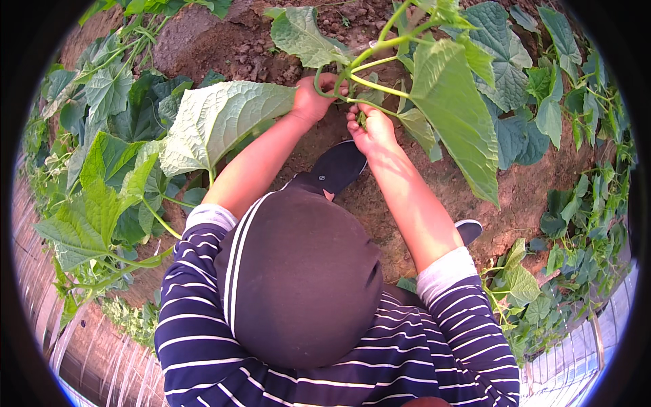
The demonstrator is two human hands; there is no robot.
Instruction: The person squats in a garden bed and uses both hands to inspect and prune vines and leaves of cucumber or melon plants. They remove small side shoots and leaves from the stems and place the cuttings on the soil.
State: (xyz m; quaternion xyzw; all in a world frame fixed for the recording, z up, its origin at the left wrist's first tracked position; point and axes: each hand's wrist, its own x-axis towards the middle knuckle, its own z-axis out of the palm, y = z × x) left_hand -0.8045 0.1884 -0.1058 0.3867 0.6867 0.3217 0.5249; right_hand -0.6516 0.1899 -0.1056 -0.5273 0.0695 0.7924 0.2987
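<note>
A leafy vine (379, 47), likely cucumber, arches down from the top, its thick green stem curling in a loop between my hands. My left hand (316, 97) grips the looped stem, the fingertips partly hidden behind it. Just right of it and slightly lower, my right hand (374, 127) has its fingers curled round a small green plant piece (361, 120). A broad pale leaf (224, 122) lies over the area beside my left forearm. Another large green leaf (452, 107) hangs to the right of my right hand.
Bare brown soil (402, 208) lies below my hands, with a dark shoe (339, 165) on it. Dense vines (107, 208) stand at the left, and more foliage (585, 219) at the right. Clods (244, 46) lie at the top. My bent knee (305, 274) fills the lower middle.
</note>
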